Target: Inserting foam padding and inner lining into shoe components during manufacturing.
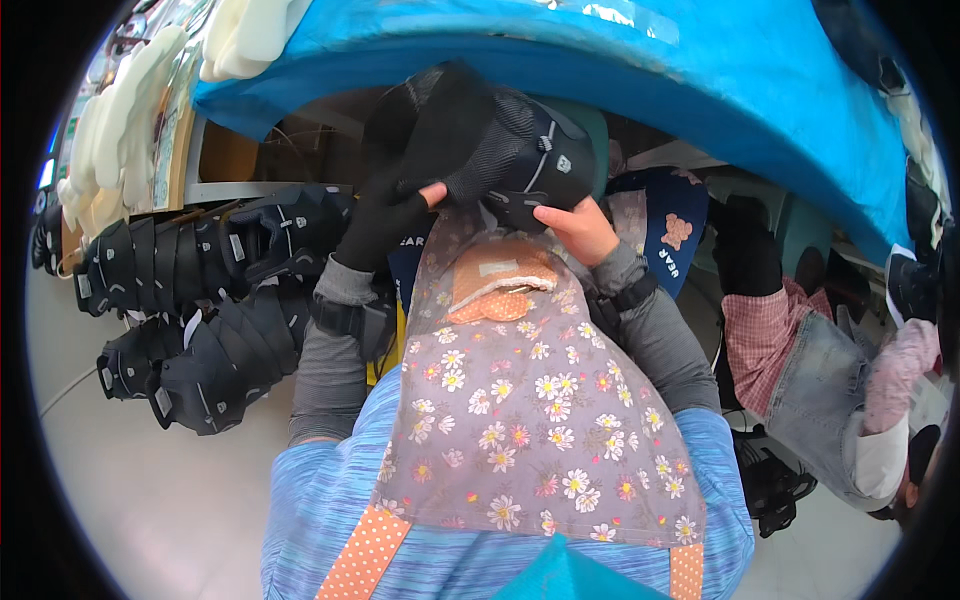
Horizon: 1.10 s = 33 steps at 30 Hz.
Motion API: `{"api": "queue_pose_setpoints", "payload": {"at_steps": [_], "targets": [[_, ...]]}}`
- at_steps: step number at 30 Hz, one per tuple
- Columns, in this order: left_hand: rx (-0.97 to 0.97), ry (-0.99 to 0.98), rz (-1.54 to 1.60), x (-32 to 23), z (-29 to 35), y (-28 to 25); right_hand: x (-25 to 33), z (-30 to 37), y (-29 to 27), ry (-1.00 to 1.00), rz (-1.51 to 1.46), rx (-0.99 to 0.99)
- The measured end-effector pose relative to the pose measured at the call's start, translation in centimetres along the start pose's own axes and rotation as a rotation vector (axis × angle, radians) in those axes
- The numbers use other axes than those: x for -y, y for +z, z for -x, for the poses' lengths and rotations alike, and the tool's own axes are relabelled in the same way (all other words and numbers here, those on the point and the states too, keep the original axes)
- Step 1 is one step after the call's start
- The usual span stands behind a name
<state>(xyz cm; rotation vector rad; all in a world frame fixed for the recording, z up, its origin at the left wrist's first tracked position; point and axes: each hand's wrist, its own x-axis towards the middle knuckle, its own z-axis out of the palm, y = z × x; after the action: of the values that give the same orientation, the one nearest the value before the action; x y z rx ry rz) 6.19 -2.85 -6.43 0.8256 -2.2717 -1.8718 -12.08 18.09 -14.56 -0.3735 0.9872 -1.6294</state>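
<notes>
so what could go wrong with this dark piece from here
The dark padded piece might slip if the right hand, set near its lower edge, loosens. The left forearm could knock the bunched dark pieces close beside it.

Fabric piece (525, 150) just beyond apron (480, 400), at its far end; counter (760, 90) beyond that, reaching past apron on both sides. Left of apron: two rows of stacked pieces (205, 345) (one farther out, one nearer). Curved panels (120, 140): beyond apron, far left. Co-worker (815, 375): right of apron, well apart. Pocket (500, 270): on apron, toward far end.
</notes>
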Motion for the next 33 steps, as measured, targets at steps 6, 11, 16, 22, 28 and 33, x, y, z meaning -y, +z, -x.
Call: {"api": "queue_pose_setpoints", "payload": {"at_steps": [6, 11, 16, 22, 28, 33], "targets": [[-0.355, 0.636, -0.188, -8.1, -2.6, 2.4, 2.4, 2.0, 1.3, -0.123, -0.245, 0.176], [-0.384, 0.570, -0.618, -6.4, -9.1, 4.4, 1.7, 1.4, 0.3, -0.070, -0.514, 0.124], [-0.129, 0.369, -0.888, -6.1, -12.1, 4.9, 1.1, 0.9, -0.6, -0.079, -0.486, 0.062], [-0.355, 0.438, -0.722, -0.9, -12.9, 6.6, 1.7, 1.2, 1.7, -0.022, -0.589, 0.031], [-0.311, 0.377, -0.463, -4.6, -10.2, 5.4, 3.0, 2.0, 1.9, -0.051, -0.341, -0.009], [-0.411, 0.530, -0.560, -8.0, -8.2, 5.7, 3.0, 2.2, -0.3, -0.101, -0.401, 0.204]]}}
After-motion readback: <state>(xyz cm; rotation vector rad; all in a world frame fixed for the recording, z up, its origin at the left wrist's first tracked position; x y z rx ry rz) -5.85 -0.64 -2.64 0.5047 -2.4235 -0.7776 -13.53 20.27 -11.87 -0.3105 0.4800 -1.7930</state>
